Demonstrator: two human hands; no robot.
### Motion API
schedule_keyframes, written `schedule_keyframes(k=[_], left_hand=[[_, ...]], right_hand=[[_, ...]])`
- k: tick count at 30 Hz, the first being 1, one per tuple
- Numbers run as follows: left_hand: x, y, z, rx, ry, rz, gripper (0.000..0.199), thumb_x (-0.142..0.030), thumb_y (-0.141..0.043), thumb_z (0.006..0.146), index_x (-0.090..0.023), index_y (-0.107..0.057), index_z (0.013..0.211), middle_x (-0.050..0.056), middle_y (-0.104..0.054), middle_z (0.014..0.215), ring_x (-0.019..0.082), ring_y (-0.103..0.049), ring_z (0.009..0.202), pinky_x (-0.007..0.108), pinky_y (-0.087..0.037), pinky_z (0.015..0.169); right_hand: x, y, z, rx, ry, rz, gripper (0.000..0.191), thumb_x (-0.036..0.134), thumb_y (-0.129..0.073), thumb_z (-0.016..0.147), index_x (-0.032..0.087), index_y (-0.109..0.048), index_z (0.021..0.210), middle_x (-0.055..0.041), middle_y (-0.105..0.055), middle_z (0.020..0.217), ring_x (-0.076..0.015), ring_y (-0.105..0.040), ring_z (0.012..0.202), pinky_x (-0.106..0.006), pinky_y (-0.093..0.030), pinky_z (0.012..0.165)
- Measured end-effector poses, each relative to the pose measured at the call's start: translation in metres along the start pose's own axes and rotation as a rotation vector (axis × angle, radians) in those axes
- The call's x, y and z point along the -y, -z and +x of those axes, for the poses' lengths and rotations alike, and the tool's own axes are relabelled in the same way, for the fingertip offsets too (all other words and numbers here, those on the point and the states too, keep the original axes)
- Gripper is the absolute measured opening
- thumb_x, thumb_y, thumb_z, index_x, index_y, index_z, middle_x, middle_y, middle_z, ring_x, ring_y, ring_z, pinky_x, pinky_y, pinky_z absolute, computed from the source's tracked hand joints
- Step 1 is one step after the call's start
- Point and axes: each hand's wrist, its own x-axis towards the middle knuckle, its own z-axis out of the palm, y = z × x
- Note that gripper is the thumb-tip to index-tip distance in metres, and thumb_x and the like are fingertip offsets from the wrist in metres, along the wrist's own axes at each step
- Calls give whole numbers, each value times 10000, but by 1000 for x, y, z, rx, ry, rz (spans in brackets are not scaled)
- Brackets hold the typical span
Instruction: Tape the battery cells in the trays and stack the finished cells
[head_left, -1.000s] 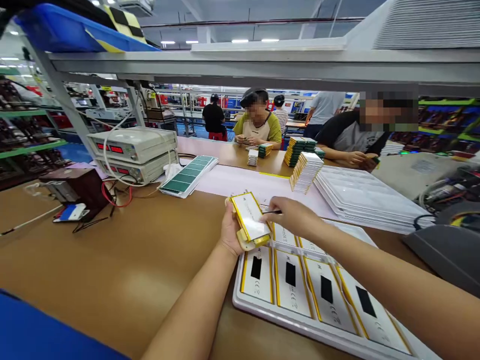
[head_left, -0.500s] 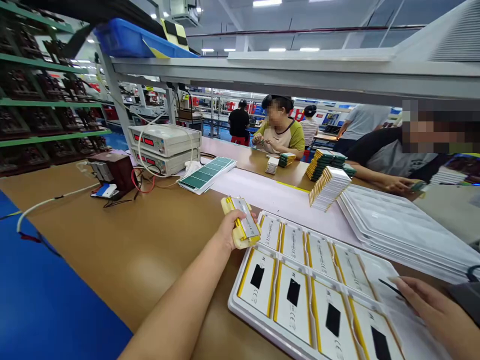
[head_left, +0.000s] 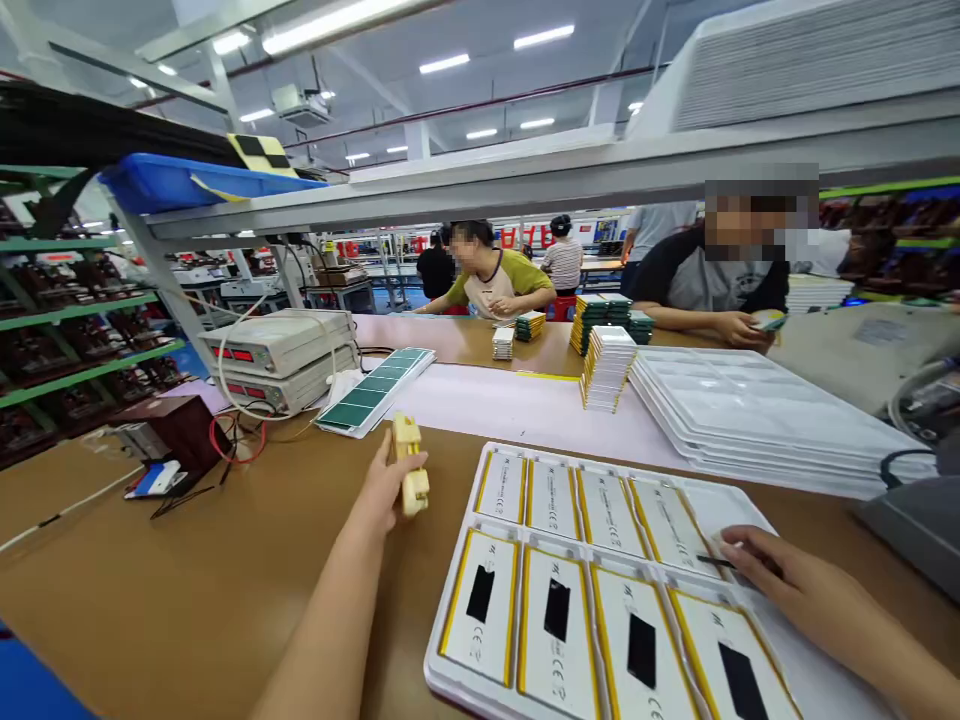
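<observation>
Head view: the left hand is closed in a narrow grip around a small yellow plastic clip, held upright over the brown workbench. The right hand pinches a thin black stylus, its tip just above a white plastic tray of pouch battery cells. The clip looks light and stiff; best taken by its long sides. The cells look thin, light and easily dented; lift them by their edges.
</observation>
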Motion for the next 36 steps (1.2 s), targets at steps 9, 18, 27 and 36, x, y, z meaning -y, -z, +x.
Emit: schedule_keyframes(k=[9,18,27,36], left_hand=[[6,-5,12,-166,-134,1474,753,-419,-625,533,-295,-413,1244,162,-587,1001,391,-510,935,497,-334,769],[1,-19,26,-171,-90,1620,757,-682,-484,539,-235,-485,1150,168,-517,1063,414,-472,960,513,-365,710],[-22,-47,-12,-167,-250,896,644,-408,-644,543,-222,-474,1135,106,-522,1108,378,-396,1081,586,-285,859],[21,-69,-37,621,284,-377,362,-351,-394,779,-144,-534,1040,118,-612,850,255,-591,758,475,-474,684]], right_hand=[[21,19,-7,-15,91,-94,285,396,-349,819,221,-569,863,-49,-642,901,-197,-587,793,-281,-435,669],[76,72,-59,114,63,-520,137,226,-446,781,212,-565,847,-29,-648,793,-175,-585,722,-245,-352,570],[72,59,-70,202,-88,-422,169,254,-424,788,177,-558,718,-47,-610,712,-154,-541,653,-231,-309,533],[72,50,-76,430,-290,193,256,401,-480,717,154,-512,661,4,-492,597,-102,-412,543,-224,-321,502]])
